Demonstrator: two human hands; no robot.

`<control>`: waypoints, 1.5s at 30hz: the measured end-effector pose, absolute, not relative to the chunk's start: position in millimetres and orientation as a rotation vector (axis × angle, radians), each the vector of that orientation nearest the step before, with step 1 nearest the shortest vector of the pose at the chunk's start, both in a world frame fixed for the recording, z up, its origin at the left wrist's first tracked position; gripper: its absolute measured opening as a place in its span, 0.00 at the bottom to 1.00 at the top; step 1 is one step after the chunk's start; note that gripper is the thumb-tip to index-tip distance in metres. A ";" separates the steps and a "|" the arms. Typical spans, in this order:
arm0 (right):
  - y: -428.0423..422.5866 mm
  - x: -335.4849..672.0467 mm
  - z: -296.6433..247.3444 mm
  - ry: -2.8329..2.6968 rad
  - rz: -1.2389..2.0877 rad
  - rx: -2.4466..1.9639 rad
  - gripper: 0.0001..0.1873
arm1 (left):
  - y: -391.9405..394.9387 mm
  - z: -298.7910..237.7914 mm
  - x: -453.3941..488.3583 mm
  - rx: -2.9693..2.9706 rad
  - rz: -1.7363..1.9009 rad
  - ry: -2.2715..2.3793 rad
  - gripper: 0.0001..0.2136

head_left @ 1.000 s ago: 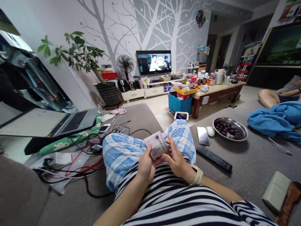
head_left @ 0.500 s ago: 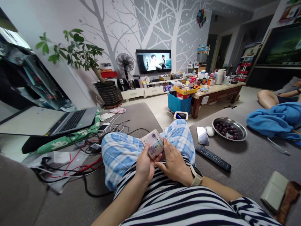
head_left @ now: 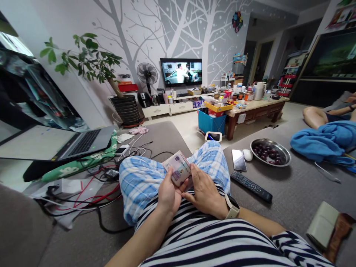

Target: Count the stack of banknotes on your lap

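A stack of banknotes, the top one printed with a 5, is tilted above my lap. My left hand grips its near left side, thumb on top and fingertips curling round the near edge. Along the right edge lies my right hand, its fingers stretched out and touching the notes, its thumb spread toward my left hand. A watch with a pale strap is on my right wrist. The underside of the stack is hidden.
On the sofa to my right are a remote control, a phone, a white mouse, a metal bowl of dark fruit and a pale wallet. Tangled cables and a laptop lie left. Another person's leg shows far right.
The banknotes and my left hand have shifted slightly left, and the stack is a little apart from its earlier place by my right fingers. The television picture is different.
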State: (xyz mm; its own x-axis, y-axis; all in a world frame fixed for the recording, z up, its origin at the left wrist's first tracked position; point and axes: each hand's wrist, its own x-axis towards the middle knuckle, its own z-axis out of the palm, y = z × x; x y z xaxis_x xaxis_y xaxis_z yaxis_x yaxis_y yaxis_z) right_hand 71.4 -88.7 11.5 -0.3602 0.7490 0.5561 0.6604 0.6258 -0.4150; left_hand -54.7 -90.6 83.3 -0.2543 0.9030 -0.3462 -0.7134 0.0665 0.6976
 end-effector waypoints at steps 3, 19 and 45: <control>-87.9 71.3 14.0 -2.153 0.118 -1.139 0.58 | -90.2 83.4 -54.7 0.268 1.556 0.965 0.10; -77.1 82.3 25.9 -2.086 0.351 -0.978 0.45 | -83.1 71.9 -53.7 0.373 1.484 1.040 0.08; -61.1 84.1 17.4 -1.412 0.796 -1.046 0.13 | -87.0 53.5 -45.4 0.439 1.380 1.081 0.05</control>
State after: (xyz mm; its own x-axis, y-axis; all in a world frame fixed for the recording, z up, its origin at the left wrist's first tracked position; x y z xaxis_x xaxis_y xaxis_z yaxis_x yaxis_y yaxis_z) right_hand 84.1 -61.1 17.4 0.0463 0.9223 0.3838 0.1498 0.3734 -0.9155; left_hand -45.4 -87.0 53.5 -0.1611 0.9220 -0.3522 -0.5630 0.2072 0.8000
